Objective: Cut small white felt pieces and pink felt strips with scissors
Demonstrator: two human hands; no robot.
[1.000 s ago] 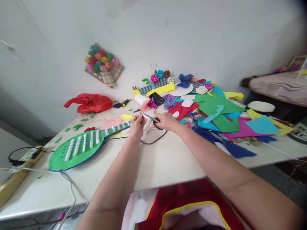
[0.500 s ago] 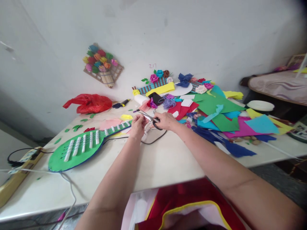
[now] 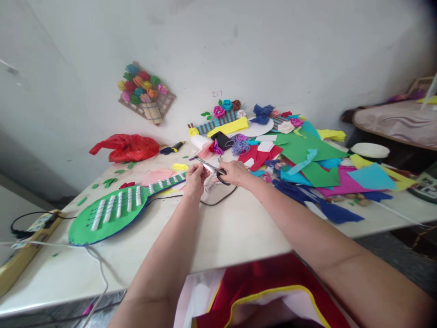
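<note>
Evidently, the right hand (image 3: 235, 173) curls its fingers around the black-handled scissors (image 3: 217, 171), blades beside the left hand (image 3: 195, 180) — fingertips pinching a small white piece (image 3: 207, 169) — above the table (image 3: 239, 232), near the green guitar (image 3: 118, 223).

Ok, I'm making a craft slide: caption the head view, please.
The right hand holds scissors and the left hand a small white piece, beside a green guitar-shaped craft.

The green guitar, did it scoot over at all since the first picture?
No, the green guitar hasn't visibly moved: it lies in the same spot below the wall bouquet.
</note>
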